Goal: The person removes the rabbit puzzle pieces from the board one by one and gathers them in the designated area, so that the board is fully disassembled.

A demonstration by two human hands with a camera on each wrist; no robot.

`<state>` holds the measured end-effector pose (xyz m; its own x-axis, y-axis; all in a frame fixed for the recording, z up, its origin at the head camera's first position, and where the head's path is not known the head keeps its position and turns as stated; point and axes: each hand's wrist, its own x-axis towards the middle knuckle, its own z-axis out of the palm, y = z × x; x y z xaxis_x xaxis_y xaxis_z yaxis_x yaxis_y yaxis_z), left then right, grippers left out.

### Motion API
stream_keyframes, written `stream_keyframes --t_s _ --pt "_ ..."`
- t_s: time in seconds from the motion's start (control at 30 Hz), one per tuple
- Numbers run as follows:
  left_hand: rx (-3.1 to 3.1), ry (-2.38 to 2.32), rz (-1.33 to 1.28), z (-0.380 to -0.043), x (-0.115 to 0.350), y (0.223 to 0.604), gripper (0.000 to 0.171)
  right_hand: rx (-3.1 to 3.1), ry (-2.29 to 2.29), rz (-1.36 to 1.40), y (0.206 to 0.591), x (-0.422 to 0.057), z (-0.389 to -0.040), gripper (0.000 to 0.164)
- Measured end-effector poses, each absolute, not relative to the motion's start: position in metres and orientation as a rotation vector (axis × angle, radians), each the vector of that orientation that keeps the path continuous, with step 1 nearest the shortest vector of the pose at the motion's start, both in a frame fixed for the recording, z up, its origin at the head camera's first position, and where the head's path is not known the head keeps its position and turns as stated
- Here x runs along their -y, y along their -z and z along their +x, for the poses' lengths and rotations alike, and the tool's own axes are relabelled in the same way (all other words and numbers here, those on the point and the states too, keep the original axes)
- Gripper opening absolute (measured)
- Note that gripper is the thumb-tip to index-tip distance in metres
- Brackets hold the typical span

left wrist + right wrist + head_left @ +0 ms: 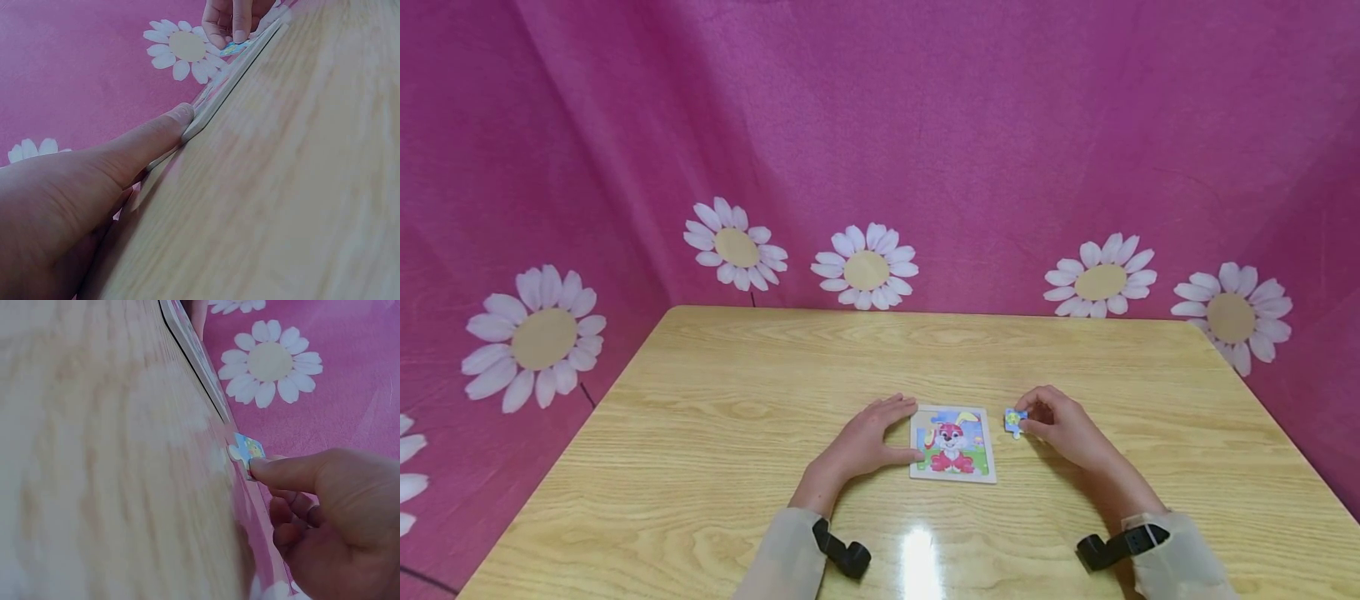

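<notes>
A square jigsaw puzzle board (952,445) with a pale frame lies flat on the table, showing a red rabbit with a yellow ear. Its upper-left part shows bare, wood-coloured backing. My left hand (868,440) rests at the board's left side, fingers stretched to the upper-left corner. The thumb (179,116) lies on the frame's edge in the left wrist view; the other fingers are mostly hidden there. To the right of the board, my right hand (1063,428) pinches a blue and yellow puzzle piece (249,447) between thumb and fingers, apart from the board.
The wood-grain table (715,400) stretches out around the board. A pink cloth (925,150) with white daisies hangs behind the table and at both sides. Each wrist wears a black strap with a camera (842,550).
</notes>
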<state>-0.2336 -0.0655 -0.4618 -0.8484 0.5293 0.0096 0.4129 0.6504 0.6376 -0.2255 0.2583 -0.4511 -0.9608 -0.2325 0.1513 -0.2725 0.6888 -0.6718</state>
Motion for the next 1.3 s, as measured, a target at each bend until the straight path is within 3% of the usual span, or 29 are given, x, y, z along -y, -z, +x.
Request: stream_keyframes --t_s 0.77,1.3 --pt "-2.693 -0.952 0.736 -0.235 0.065 0.464 0.077 2.892 -1.219 0.485 0.452 -0.261 -0.233 0.015" --pt "-2.690 -0.959 0.727 -0.234 0.065 0.463 0.077 2.869 -1.275 0.632 0.450 -0.220 -0.239 0.015"
